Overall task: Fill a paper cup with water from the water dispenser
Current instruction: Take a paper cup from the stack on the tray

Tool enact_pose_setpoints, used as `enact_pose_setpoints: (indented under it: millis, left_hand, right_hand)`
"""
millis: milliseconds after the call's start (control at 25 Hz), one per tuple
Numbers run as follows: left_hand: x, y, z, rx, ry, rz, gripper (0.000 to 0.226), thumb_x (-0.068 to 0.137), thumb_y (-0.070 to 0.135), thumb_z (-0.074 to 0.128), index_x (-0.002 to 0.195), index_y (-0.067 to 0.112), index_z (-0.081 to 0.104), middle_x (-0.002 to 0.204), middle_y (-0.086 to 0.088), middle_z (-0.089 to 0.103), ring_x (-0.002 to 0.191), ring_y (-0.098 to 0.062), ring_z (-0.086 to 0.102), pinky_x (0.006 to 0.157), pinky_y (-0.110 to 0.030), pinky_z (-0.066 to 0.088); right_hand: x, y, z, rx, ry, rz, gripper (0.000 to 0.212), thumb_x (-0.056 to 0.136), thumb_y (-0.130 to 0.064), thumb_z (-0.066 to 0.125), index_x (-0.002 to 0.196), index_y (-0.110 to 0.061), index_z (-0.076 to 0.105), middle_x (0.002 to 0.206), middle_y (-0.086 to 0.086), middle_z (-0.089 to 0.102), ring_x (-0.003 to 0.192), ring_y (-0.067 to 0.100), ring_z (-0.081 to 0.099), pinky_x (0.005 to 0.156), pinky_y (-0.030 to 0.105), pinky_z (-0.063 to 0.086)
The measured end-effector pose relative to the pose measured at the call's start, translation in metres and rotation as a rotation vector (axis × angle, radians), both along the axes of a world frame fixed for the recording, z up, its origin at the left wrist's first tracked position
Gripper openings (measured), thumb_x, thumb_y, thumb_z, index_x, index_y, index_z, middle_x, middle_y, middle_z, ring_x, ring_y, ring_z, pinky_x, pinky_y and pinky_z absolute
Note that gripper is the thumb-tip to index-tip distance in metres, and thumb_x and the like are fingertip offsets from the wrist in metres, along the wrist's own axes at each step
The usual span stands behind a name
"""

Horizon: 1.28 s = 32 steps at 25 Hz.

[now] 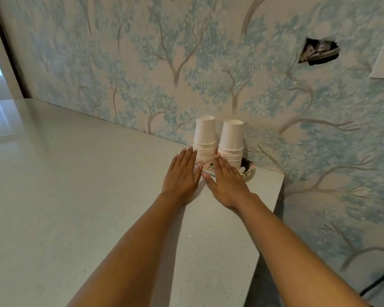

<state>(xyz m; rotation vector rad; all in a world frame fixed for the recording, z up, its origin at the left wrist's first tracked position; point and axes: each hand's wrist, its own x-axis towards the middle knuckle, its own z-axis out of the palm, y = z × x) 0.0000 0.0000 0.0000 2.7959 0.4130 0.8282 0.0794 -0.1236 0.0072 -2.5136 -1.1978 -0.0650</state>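
Observation:
Two stacks of white paper cups stand upside down on a patterned plate (249, 171) at the back right corner of the counter: a left stack (205, 138) and a right stack (231, 141). My left hand (182, 176) lies flat, palm down, fingers together, its fingertips just beside the base of the left stack. My right hand (226, 182) is also flat and palm down, fingertips at the base of the right stack, over the plate's front rim. Neither hand holds anything. No water dispenser is in view.
The pale speckled counter (75, 196) stretches to the left and ends at a right edge (275, 207) near my right forearm. Behind is a wall with blue tree wallpaper and a rough hole (318, 53). A dark cable (381, 280) runs at the lower right.

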Motion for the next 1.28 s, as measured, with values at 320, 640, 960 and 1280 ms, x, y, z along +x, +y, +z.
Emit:
enact_pose_setpoints:
  millis: [320,640,960,1280]
  left_hand:
    - [0.004,0.008,-0.005,-0.104,0.17,-0.035,0.054,0.097,0.039,0.017,0.145,0.015,0.019,0.157,-0.006,0.02,0.144,-0.018,0.013,0.117,-0.034,0.001]
    - [0.01,0.01,0.001,-0.154,-0.038,-0.029,0.035,0.096,0.03,0.032,0.112,0.01,0.057,0.119,-0.012,0.061,0.107,-0.024,0.053,0.096,-0.029,0.034]
    - [0.034,0.031,0.007,-0.292,-0.171,0.013,0.037,0.091,0.034,0.046,0.119,0.011,0.053,0.122,-0.011,0.058,0.11,-0.024,0.05,0.09,-0.029,0.036]
    - [0.072,0.058,0.008,-0.483,-0.117,0.072,0.078,0.076,0.058,0.058,0.137,0.013,0.037,0.146,-0.011,0.04,0.133,-0.028,0.035,0.108,-0.046,0.032]
  right_hand:
    - [-0.005,-0.003,0.012,-0.115,-0.004,0.015,0.055,0.097,-0.046,0.02,0.146,-0.021,0.015,0.156,0.003,0.018,0.143,0.022,0.015,0.118,0.044,0.013]
    - [-0.005,0.003,0.027,-0.151,0.03,-0.011,0.042,0.097,-0.037,0.031,0.133,-0.016,0.039,0.135,0.013,0.05,0.119,0.032,0.048,0.097,0.045,0.042]
    - [0.006,0.015,0.094,0.108,-0.052,0.054,0.031,0.094,-0.03,0.044,0.117,-0.013,0.055,0.117,0.011,0.064,0.1,0.027,0.059,0.085,0.039,0.049]
    - [0.054,0.06,0.139,0.259,-0.276,-0.008,0.046,0.088,-0.037,0.055,0.125,-0.008,0.05,0.127,0.014,0.055,0.115,0.03,0.051,0.09,0.04,0.046]
